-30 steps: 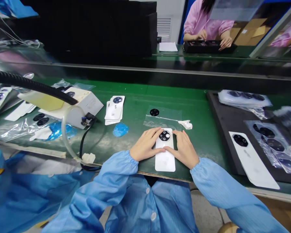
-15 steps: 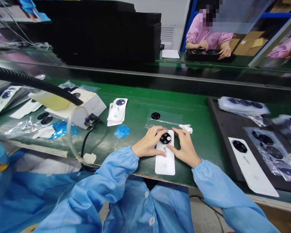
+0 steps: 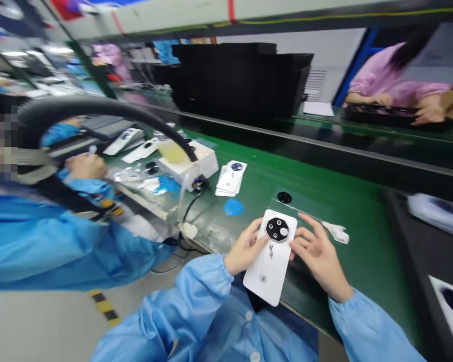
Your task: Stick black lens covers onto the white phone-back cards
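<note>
Tilted up over the bench's front edge is a white phone back cover [image 3: 269, 266] with a round black camera plate [image 3: 277, 230] at its top. My left hand [image 3: 247, 246] grips its left edge, thumb on the front and fingers behind. At the right edge, my right hand [image 3: 317, 254] pinches the cover by thumb and curled fingers, its index finger stretched out. Just beyond lies a clear plastic sheet [image 3: 305, 208] with a loose black camera plate [image 3: 284, 197] and a crumpled white wipe [image 3: 336, 232]. A small stack of white back covers [image 3: 232, 178] lies to the left.
A blue film piece [image 3: 233, 206] lies by the stack. Left of it stand a white box [image 3: 206, 161] and a bottle of yellowish liquid [image 3: 171, 151]. A black hose [image 3: 136, 113] arches past a co-worker's sleeve [image 3: 60, 226]. A dark foam tray [image 3: 403, 241] sits on the right.
My hands have lifted the phone back cover off the bench and tilted it toward me. My view has swung left, bringing a co-worker's arm into sight.
</note>
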`<state>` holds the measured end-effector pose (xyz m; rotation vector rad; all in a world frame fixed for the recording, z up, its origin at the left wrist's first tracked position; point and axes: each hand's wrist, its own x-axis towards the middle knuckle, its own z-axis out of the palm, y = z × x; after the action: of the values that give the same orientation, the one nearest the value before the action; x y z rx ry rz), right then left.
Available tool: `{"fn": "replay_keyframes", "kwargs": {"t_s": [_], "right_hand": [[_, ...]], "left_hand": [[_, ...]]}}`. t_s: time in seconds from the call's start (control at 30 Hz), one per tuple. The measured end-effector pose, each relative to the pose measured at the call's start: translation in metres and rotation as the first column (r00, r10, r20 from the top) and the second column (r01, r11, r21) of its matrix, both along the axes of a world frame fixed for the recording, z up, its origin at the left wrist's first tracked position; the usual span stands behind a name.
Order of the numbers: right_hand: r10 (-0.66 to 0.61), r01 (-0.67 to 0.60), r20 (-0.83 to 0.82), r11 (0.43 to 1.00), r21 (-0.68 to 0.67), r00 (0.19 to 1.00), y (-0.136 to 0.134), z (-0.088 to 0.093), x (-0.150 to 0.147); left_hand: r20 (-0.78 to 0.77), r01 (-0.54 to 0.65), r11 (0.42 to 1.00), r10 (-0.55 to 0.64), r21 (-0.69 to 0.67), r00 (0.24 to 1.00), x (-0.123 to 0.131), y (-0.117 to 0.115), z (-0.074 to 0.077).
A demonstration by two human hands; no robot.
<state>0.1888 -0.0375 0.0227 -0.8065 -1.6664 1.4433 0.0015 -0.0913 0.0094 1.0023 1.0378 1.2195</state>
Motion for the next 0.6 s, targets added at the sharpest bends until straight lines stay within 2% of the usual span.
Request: {"fn": "replay_keyframes", "kwargs": {"t_s": [0.07,0.13,0.2,0.3,0.33,0.4,0.5,0.6], "right_hand": [[0.08,-0.08,0.011,0.997,-0.021,0.997,0.001,0.003,-0.005],[0.085,-0.085,0.071,0.996,0.003,0.994,0.008,-0.002,-0.005],[0.017,-0.022,0.125,0.999,0.038,0.992,0.018,-0.013,-0.001],[-0.105,0.099,0.176,0.994,0.044,0.979,0.032,-0.03,0.009],[-0.13,0.125,0.197,0.991,0.04,0.972,0.035,-0.034,0.012],[-0.154,0.15,0.242,0.988,0.034,0.958,0.038,-0.037,0.016],[-0.151,0.148,0.296,0.988,0.033,0.943,0.038,-0.036,0.017],[-0.143,0.138,0.324,0.99,0.038,0.935,0.038,-0.034,0.017]], "left_hand": [[0.036,-0.178,0.982,0.18,-0.06,0.983,-0.021,-0.031,0.011],[0.032,-0.38,0.918,0.386,-0.115,0.922,-0.052,-0.064,0.021],[-0.01,-0.586,0.795,0.593,-0.158,0.806,-0.089,-0.097,0.028],[-0.109,-0.807,0.558,0.805,-0.193,0.583,-0.146,-0.133,0.031],[-0.142,-0.844,0.495,0.839,-0.204,0.526,-0.162,-0.139,0.03],[-0.201,-0.885,0.406,0.869,-0.228,0.451,-0.188,-0.145,0.028],[-0.252,-0.906,0.341,0.881,-0.251,0.401,-0.211,-0.139,0.026],[-0.263,-0.92,0.305,0.892,-0.247,0.366,-0.219,-0.131,0.028]]}}
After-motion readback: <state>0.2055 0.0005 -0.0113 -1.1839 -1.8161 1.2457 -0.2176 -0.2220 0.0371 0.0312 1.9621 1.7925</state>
